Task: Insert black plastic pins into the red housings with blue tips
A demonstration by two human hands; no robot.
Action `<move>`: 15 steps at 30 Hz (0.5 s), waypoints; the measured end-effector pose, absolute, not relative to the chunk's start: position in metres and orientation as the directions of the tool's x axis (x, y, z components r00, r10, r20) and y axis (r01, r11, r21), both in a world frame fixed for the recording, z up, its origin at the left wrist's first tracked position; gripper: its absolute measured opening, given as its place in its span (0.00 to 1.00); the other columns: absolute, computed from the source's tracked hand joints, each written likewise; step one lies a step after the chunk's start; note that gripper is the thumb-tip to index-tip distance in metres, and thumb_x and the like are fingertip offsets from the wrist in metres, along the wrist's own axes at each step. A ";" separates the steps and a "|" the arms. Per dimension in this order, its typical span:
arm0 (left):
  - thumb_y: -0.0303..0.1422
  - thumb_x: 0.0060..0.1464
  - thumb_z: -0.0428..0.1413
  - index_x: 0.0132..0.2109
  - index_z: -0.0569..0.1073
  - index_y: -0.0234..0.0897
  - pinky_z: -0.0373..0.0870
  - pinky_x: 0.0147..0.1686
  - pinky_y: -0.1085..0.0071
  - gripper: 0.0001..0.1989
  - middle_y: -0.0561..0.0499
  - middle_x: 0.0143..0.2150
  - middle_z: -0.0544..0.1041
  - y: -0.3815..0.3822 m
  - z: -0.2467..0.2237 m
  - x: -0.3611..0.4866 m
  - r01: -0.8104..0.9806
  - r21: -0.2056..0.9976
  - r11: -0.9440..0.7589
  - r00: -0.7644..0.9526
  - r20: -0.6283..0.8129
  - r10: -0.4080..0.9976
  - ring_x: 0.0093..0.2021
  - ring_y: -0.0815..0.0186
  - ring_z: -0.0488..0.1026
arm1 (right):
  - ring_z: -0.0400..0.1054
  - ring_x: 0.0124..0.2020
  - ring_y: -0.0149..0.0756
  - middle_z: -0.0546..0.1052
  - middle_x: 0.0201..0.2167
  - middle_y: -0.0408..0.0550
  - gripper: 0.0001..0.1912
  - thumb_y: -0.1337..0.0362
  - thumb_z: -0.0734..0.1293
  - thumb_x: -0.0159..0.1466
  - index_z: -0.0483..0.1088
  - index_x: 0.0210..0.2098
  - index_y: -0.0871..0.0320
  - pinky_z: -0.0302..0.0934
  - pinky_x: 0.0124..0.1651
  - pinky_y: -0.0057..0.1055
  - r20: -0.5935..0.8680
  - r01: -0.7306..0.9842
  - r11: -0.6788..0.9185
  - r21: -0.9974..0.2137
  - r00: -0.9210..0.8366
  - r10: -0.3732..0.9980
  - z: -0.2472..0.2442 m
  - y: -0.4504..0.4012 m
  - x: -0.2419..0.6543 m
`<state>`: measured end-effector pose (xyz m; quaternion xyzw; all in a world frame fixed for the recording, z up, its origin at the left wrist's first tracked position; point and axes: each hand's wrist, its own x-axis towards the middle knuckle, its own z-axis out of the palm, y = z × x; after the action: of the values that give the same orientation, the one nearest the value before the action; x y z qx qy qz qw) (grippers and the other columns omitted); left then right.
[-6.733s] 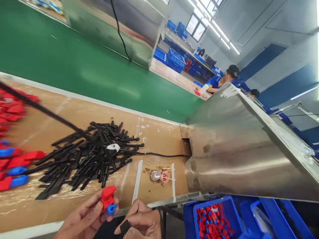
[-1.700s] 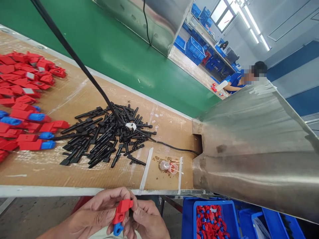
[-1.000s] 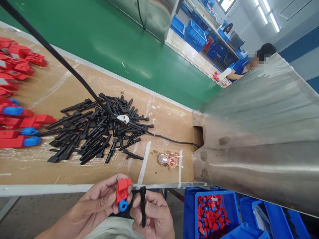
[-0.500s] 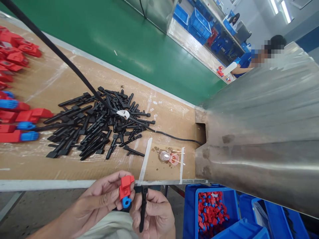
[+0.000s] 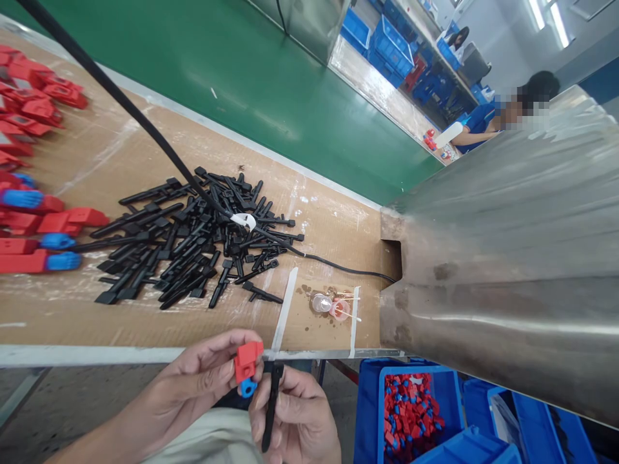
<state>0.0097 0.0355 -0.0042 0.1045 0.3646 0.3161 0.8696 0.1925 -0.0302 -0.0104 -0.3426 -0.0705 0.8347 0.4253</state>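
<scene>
1. Your left hand (image 5: 196, 379) has its fingers closed on a red-and-blue piece (image 5: 246, 364) — they hide its far side.
2. Your right hand (image 5: 307, 412) pinches a black piece (image 5: 271, 409) just beside it; the grip behind is hard to make out.
3. Both pieces sit nearer you than the surface (image 5: 58, 309).
4. A black cable (image 5: 140, 118) hides part of the black pile (image 5: 193, 258); red parts (image 5: 43, 113) run off the left edge — the blue bin (image 5: 371, 412), off the bottom.

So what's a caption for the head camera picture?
Left hand holding a red-and-blue piece, right hand holding a black stick.
</scene>
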 end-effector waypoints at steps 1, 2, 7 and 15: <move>0.49 0.40 0.84 0.43 0.91 0.41 0.77 0.41 0.71 0.26 0.48 0.35 0.84 0.036 -0.005 0.009 -0.475 0.416 0.776 0.546 -0.552 0.630 0.39 0.58 0.78 | 0.58 0.10 0.22 0.80 0.20 0.45 0.28 0.45 0.86 0.53 0.78 0.34 0.61 0.55 0.11 0.18 -0.519 -0.653 -0.630 -0.419 -0.397 0.757 -0.009 -0.030 0.192; 0.49 0.41 0.84 0.43 0.91 0.42 0.77 0.41 0.70 0.25 0.48 0.35 0.85 0.036 -0.006 0.009 -0.477 0.417 0.774 0.554 -0.541 0.633 0.39 0.58 0.78 | 0.58 0.10 0.22 0.80 0.21 0.46 0.28 0.45 0.87 0.53 0.78 0.34 0.61 0.55 0.12 0.17 -0.526 -0.646 -0.632 -0.429 -0.390 0.756 -0.008 -0.030 0.191; 0.48 0.42 0.84 0.44 0.91 0.42 0.78 0.42 0.70 0.24 0.47 0.36 0.86 0.035 -0.012 0.007 -0.484 0.408 0.774 0.543 -0.554 0.631 0.40 0.57 0.80 | 0.58 0.11 0.22 0.75 0.17 0.40 0.28 0.46 0.88 0.52 0.77 0.34 0.60 0.54 0.12 0.17 -0.531 -0.643 -0.612 -0.460 -0.354 0.770 -0.008 -0.029 0.188; 0.45 0.44 0.84 0.46 0.91 0.45 0.80 0.42 0.70 0.23 0.46 0.40 0.88 0.030 -0.030 0.003 -0.508 0.378 0.774 0.556 -0.542 0.630 0.41 0.57 0.82 | 0.57 0.10 0.22 0.76 0.17 0.40 0.28 0.46 0.87 0.52 0.80 0.36 0.61 0.51 0.11 0.18 -0.535 -0.614 -0.618 -0.491 -0.346 0.770 -0.006 -0.029 0.189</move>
<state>0.0029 0.0304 -0.0301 0.0892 0.3416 0.3243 0.8776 0.1890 -0.0291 -0.0058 -0.3822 -0.1022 0.8141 0.4252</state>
